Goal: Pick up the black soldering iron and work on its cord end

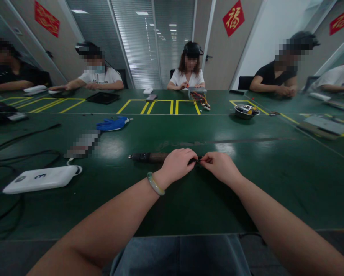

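My left hand [177, 165] is curled closed over the end of a dark, rod-shaped tool [149, 156] that lies flat on the green table [189, 199]. A pale green bangle [155, 184] sits on that wrist. My right hand [221, 165] is closed in a pinch, its fingertips meeting those of the left hand around a small dark part [197, 160] that I cannot make out.
A white power bank [42, 178] with a cable lies at the left, with black cables [22, 153] beyond it. A blue glove [113, 124] and a metal bowl [246, 111] lie farther back. Several people sit along the far side.
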`<state>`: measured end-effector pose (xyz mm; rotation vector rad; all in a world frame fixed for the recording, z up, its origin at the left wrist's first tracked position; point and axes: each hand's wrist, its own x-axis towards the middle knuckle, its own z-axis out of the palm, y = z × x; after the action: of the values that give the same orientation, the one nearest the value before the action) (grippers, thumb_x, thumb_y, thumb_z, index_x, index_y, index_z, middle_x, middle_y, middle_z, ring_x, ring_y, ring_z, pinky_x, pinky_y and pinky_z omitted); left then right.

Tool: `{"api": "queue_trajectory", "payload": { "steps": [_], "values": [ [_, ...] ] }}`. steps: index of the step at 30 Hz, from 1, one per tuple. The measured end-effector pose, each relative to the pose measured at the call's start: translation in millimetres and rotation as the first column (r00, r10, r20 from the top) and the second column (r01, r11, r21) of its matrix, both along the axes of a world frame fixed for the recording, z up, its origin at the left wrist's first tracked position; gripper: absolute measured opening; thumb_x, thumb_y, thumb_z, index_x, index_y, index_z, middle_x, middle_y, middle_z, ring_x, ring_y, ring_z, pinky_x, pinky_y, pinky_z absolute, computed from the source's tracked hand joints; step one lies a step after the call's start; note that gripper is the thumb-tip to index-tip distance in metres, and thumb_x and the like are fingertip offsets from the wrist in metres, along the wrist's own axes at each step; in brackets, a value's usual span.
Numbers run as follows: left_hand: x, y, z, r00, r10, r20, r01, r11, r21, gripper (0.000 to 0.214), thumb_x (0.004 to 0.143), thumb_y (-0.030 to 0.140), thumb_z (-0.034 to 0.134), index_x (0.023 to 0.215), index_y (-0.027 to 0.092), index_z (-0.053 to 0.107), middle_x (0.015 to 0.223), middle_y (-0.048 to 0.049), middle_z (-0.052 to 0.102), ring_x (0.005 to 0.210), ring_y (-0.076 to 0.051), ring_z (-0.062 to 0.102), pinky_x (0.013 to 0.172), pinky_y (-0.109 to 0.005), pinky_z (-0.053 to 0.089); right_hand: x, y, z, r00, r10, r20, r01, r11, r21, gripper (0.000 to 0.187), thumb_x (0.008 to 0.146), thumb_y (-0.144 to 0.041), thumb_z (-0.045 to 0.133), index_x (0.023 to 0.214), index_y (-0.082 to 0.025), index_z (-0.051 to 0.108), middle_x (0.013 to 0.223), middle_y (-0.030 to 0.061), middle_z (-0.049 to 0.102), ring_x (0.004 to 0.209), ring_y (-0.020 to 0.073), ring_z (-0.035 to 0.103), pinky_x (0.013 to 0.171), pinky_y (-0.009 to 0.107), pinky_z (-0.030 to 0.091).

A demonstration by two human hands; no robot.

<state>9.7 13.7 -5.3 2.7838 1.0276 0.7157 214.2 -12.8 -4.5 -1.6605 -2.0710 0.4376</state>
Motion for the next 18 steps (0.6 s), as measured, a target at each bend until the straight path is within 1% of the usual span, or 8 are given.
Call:
{"api": "queue_trajectory", "payload": {
  "steps": [4,7,9,11,13,16,18],
  "values": [
    [-0.4,-0.5,0.5,1.0,0.004,0.004,-0.004,1.0,0.006,0.013,0.088,0.023,0.058,0.1,0.022,0.064,0.103,-0.0017,0.065,0.097,-0.019,0.06,0.088,-0.036,0.048,-1.8,-0.5,-0.6,1.0,-0.016,0.01,0.015,0.999,0.031,0.01,0.085,-0.029,0.063,0.087,-0.025,0.071,0.082,-0.0024,0.069,0.073,0.013,0.062,0.062,0.023,0.042],
    [-1.2,-0.8,1.1,1.0,0.004,-0.003,-0.004,1.0,0.012,0.013,0.088,0.024,0.059,0.1,0.022,0.064,0.102,-0.0016,0.065,0.097,-0.019,0.06,0.086,-0.035,0.048,-2.7,0.6,-1.5,1.0,-0.025,0.016,0.025,1.0,0.017,0.01,0.086,-0.029,0.062,0.089,-0.025,0.07,0.083,-0.0029,0.068,0.073,0.0128,0.061,0.062,0.024,0.042],
    [-1.7,-0.7,1.3,1.0,0.004,-0.009,-0.004,1.0,0.014,0.013,0.088,0.024,0.059,0.1,0.022,0.064,0.102,-0.0019,0.065,0.096,-0.019,0.061,0.086,-0.035,0.048,-3.7,2.3,-3.5,0.999,-0.042,0.023,0.041,0.999,0.016,0.015,0.086,-0.028,0.062,0.099,-0.025,0.069,0.083,-0.0027,0.068,0.074,0.0134,0.061,0.063,0.024,0.042],
    [-2.2,-0.1,1.1,1.0,0.001,-0.014,-0.001,1.0,0.016,0.013,0.088,0.024,0.059,0.1,0.022,0.064,0.102,-0.0018,0.065,0.096,-0.019,0.061,0.087,-0.035,0.048,-5.5,4.4,-6.6,0.997,-0.059,0.057,0.057,0.998,0.035,0.027,0.087,-0.027,0.06,0.114,-0.024,0.065,0.084,-0.0015,0.067,0.076,0.0149,0.062,0.066,0.026,0.043],
    [-2.7,0.6,0.7,1.0,-0.002,-0.024,0.002,1.0,0.02,0.013,0.088,0.026,0.059,0.1,0.021,0.064,0.102,-0.0021,0.066,0.097,-0.019,0.061,0.088,-0.035,0.048,-7.9,6.4,-9.6,0.991,-0.051,0.121,0.043,0.997,0.069,0.032,0.089,-0.025,0.057,0.12,-0.022,0.063,0.092,0.0015,0.068,0.083,0.0169,0.062,0.07,0.027,0.044],
    [-3.7,1.2,0.0,0.999,-0.002,-0.037,0.003,0.999,0.034,0.015,0.09,0.028,0.058,0.102,0.021,0.063,0.104,-0.0021,0.065,0.098,-0.019,0.06,0.089,-0.034,0.047,-11.9,8.4,-11.4,0.98,-0.025,0.2,0.006,0.995,0.095,0.025,0.091,-0.023,0.052,0.111,-0.022,0.067,0.105,0.0041,0.066,0.093,0.0192,0.062,0.078,0.029,0.044],
    [-4.4,0.9,-0.5,0.999,0.005,-0.043,-0.004,0.999,0.045,0.015,0.09,0.028,0.057,0.102,0.021,0.062,0.104,-0.0021,0.065,0.098,-0.019,0.06,0.087,-0.034,0.047,-13.8,9.3,-10.4,0.976,-0.036,0.214,0.019,0.997,0.08,0.023,0.092,-0.025,0.051,0.107,-0.023,0.068,0.104,0.0035,0.066,0.092,0.0195,0.062,0.078,0.029,0.044]
  ]
}}
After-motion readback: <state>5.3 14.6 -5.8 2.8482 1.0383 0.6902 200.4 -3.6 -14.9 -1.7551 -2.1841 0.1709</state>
